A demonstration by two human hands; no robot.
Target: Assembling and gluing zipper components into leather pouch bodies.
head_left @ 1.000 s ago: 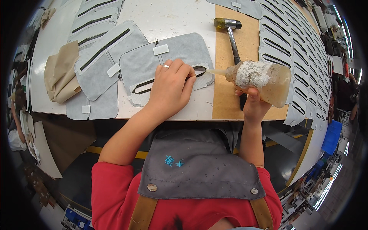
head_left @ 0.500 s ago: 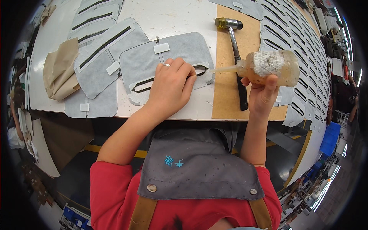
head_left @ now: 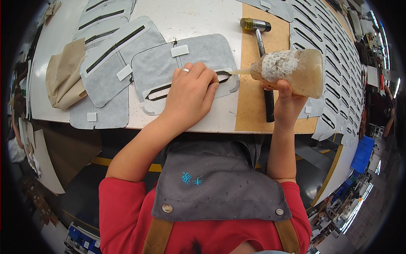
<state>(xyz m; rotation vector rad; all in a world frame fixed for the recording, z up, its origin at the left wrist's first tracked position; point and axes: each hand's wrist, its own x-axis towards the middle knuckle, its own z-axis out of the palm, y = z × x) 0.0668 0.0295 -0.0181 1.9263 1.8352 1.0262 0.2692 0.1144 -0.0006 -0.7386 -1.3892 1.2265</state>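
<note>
A grey fabric panel lies on the worktable, with a white tab near its top and a long slot framed by a pale strip. Over that slot rests my left hand, its bent fingers and thumb pinching at the slot's edge; the fingertips are partly hidden. In my right hand is a squeeze bottle, tilted almost flat, with yellowish contents and a worn white label. Its thin nozzle points left and its tip reaches the slot's right end.
A rubber-headed mallet lies on a brown board, behind the bottle. Left of the panel are more slotted grey panels and a folded beige cloth. Many slotted pieces are laid out in rows along the right.
The bottle has shifted left and tipped more nozzle-down, bringing its tip onto the slot's right end. My left hand stays nearly where it was on the panel.
</note>
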